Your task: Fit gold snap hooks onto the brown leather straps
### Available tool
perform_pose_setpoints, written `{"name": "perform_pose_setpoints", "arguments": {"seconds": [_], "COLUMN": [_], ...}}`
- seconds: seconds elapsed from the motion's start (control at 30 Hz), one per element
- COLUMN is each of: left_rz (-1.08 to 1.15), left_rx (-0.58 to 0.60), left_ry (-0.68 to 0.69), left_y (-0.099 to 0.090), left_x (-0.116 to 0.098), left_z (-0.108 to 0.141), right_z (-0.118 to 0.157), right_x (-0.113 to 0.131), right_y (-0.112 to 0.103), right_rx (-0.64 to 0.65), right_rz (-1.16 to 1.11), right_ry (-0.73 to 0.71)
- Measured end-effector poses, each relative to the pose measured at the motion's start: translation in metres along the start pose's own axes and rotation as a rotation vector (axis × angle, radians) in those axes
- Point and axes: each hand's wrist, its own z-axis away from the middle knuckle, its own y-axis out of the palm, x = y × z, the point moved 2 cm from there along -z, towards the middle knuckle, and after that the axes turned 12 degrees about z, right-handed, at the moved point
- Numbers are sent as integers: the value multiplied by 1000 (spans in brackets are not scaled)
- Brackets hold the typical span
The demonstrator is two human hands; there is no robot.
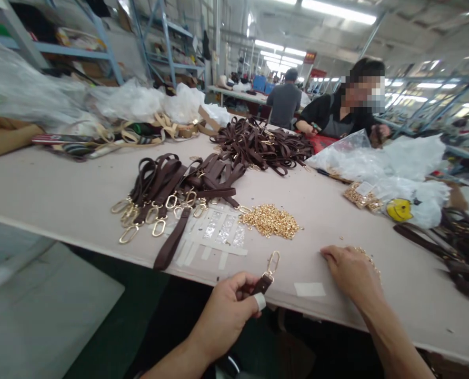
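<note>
My left hand [234, 310] is closed on a dark brown leather strap [262, 285] at the table's front edge. From the strap's end sticks up a gold oval clasp [273, 262]; white tape wraps one fingertip. To the right, my right hand [350, 271] rests low on the tabletop with its fingers bent together, and whatever they pinch is too small or hidden. Small gold pieces [370, 258] lie just beyond it, partly covered by the hand. Between the hands and the far straps sits a heap of small gold hardware [271, 221].
Brown straps with gold clasps [167, 181] lie left of centre, with a larger strap pile [261, 145] behind. Plastic bags [396, 158] and more straps [463, 247] cover the right side. Across the table [80, 195], a co-worker [345, 105] is at work.
</note>
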Motion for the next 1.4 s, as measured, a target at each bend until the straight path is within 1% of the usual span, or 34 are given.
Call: {"name": "perform_pose_setpoints", "arguments": {"seconds": [0.13, 0.2, 0.27, 0.33, 0.37, 0.4, 0.47, 0.53, 0.6, 0.7, 0.77, 0.83, 0.9, 1.0, 1.1, 1.2, 1.3, 1.33, 1.4], "left_rz": [52, 62, 65, 68, 67, 59, 18, -43, -105, -234, -315, -363, -388, -415, -388, -306, -287, -313, -396], "left_rx": [2, 0, -4, -9, -7, -2, 12, 15, 10, -1, 2, 13, 29, 48, 73, 92, 89, 83, 73], "left_ry": [46, 66, 84, 103, 113, 128, 170, 213, 247, 312, 366, 409, 435, 457, 439, 342, 237, 230, 257], "left_y": [0, 1, 3, 5, 5, 6, 7, 7, 6, 3, 2, 1, 1, 2, 1, 1, 1, 2, 3], "left_x": [-1, -1, -1, -1, 0, 0, 1, 2, 2, 3, 2, 1, 0, -1, 1, 3, 3, 3, 1], "left_z": [0, -1, -1, -2, -2, -2, -2, -1, 0, 0, 1, 2, 3, 4, 4, 4, 4, 4, 6], "right_z": [-6, 0, 15, 34, 44, 52, 64, 69, 70, 71, 73, 76, 77, 75, 74, 77, 82, 84, 89], "right_x": [-3, 7, 30, 60, 76, 91, 115, 128, 132, 132, 131, 133, 136, 139, 139, 138, 139, 140, 143], "right_y": [0, -5, -14, -23, -27, -30, -35, -37, -37, -36, -35, -35, -35, -35, -34, -32, -31, -31, -30], "right_rx": [48, 18, -54, -117, -137, -151, -184, -219, -241, -262, -277, -277, -241, -120, 9, 117, 119, 109, 120], "right_rz": [-84, -248, -564, -880, -991, -1064, -1119, -1115, -1088, -1066, -1062, -1074, -1153, -1396, -1608, -1708, -1744, -1754, -1763], "right_ry": [37, 82, 99, 72, 48, 22, -22, -49, -63, -54, -7, 72, 165, 294, 367, 398, 437, 444, 429]}}
